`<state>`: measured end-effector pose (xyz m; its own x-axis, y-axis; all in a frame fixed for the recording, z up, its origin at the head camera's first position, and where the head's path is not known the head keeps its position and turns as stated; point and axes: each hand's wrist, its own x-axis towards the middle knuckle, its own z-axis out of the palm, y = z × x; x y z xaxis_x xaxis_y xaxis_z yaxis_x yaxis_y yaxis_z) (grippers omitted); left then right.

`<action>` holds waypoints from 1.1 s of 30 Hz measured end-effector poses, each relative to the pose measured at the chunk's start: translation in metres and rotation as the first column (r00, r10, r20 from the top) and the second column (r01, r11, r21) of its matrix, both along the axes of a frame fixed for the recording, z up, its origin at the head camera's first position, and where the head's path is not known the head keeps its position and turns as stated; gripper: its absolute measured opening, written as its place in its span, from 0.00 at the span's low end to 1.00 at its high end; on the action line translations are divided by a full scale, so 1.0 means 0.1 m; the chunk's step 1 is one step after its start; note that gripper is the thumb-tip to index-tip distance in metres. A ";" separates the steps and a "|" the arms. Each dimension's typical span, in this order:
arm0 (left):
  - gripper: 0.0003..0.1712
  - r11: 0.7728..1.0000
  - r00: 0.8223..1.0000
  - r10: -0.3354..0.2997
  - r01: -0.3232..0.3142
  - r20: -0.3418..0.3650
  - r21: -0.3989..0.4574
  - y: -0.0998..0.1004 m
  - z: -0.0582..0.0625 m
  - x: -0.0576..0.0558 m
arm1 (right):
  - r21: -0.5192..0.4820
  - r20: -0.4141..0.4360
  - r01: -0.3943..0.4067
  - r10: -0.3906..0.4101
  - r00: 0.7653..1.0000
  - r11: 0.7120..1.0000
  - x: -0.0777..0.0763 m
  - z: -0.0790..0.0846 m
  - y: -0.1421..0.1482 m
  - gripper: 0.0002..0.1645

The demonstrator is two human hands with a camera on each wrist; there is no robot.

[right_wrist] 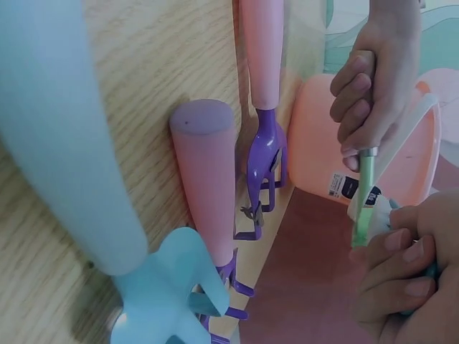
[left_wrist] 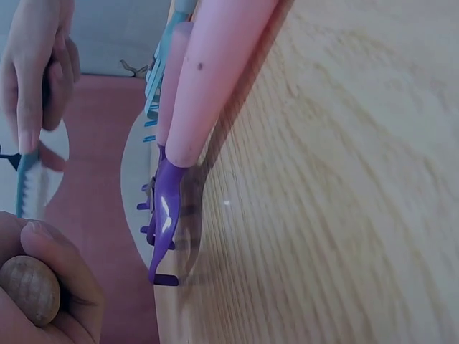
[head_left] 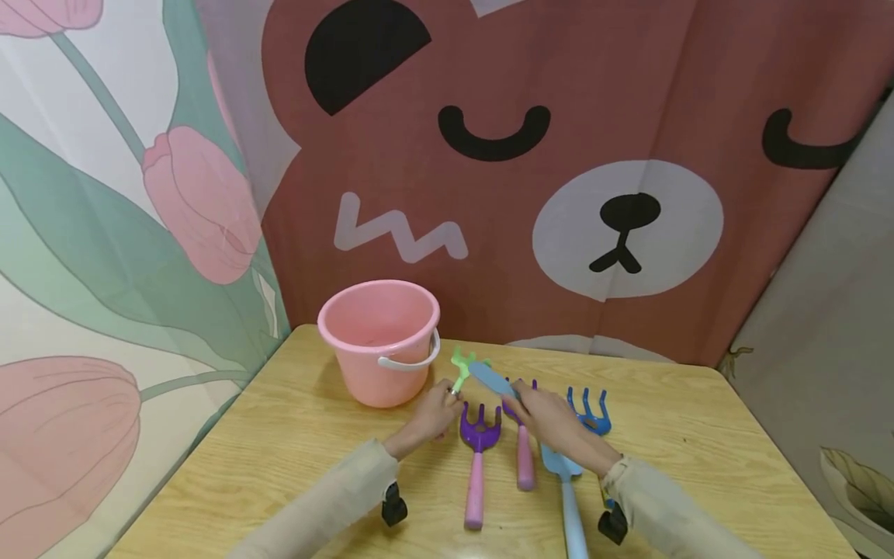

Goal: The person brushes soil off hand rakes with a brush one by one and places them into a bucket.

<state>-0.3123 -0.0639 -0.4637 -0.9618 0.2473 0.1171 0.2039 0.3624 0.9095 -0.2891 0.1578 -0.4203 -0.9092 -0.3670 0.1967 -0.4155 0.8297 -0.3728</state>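
Observation:
My left hand (head_left: 429, 413) grips a small green hand rake (head_left: 461, 369), tines up, by its wooden handle (left_wrist: 30, 290). In my right hand (head_left: 552, 413) is a blue brush (head_left: 491, 378) with a pale, bristled edge, visible in the left wrist view. The brush head is close beside the rake's green tines; whether they touch I cannot tell. Both hands are above the table. Below them lie two purple forks with pink handles, one in front (head_left: 480, 435) and one farther right (head_left: 525, 458). My right forearm partly covers a light blue tool (head_left: 571, 508).
A pink bucket (head_left: 380, 380) with a white handle (head_left: 412, 362) stands at the back left of the wooden table (head_left: 698, 466). A dark blue fork (head_left: 592, 421) lies right of my right hand. A printed bear curtain (head_left: 489, 202) hangs behind the table.

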 end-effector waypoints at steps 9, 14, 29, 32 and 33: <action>0.08 0.999 0.999 0.045 -0.045 0.007 0.025 0.03 -0.03 0.02 | 0.036 0.046 0.022 -0.024 0.999 0.999 0.00 -0.05 -0.02 0.20; 0.07 0.996 0.997 0.073 -0.074 0.008 0.048 -0.01 -0.05 0.01 | 0.059 0.083 0.040 -0.044 0.996 0.997 0.05 -0.05 0.04 0.22; 0.07 1.000 1.000 0.021 -0.021 -0.012 0.002 -0.02 -0.01 0.03 | 0.042 -0.028 -0.079 0.080 0.996 0.996 -0.02 0.05 -0.05 0.20; 0.08 1.000 1.000 0.012 -0.012 -0.024 -0.002 -0.01 0.00 0.03 | 0.042 -0.044 -0.085 0.087 0.995 0.996 -0.03 0.07 -0.08 0.23; 0.08 1.000 1.000 0.010 -0.010 -0.026 0.001 -0.01 0.01 0.03 | 0.038 -0.040 -0.081 0.083 0.996 0.996 -0.04 0.08 -0.09 0.24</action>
<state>-0.3088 -0.0648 -0.4623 -0.9608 0.2379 0.1424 0.2241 0.3637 0.9042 -0.2932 0.1492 -0.4128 -0.8670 -0.4477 0.2186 -0.4973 0.8049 -0.3238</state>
